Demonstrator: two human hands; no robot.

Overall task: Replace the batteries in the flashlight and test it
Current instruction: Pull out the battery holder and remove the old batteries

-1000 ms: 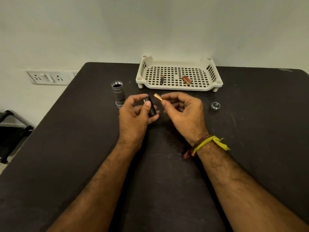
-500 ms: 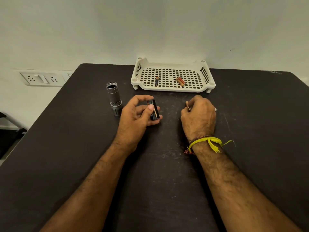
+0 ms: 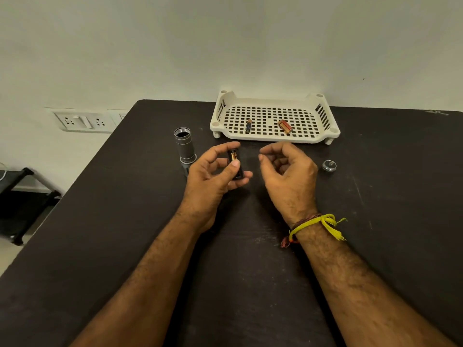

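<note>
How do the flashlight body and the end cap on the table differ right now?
The flashlight body stands tall and upright to the left of the left hand; the end cap sits low and squat to the right of the right hand. The body is a long tube with its open end facing up; the cap is a short disc. Both are silvery metal, rest on the table, and neither is touched.

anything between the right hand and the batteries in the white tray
Nothing visible. The right hand hovers just in front of the tray, with only its low front rim before the batteries.
</note>
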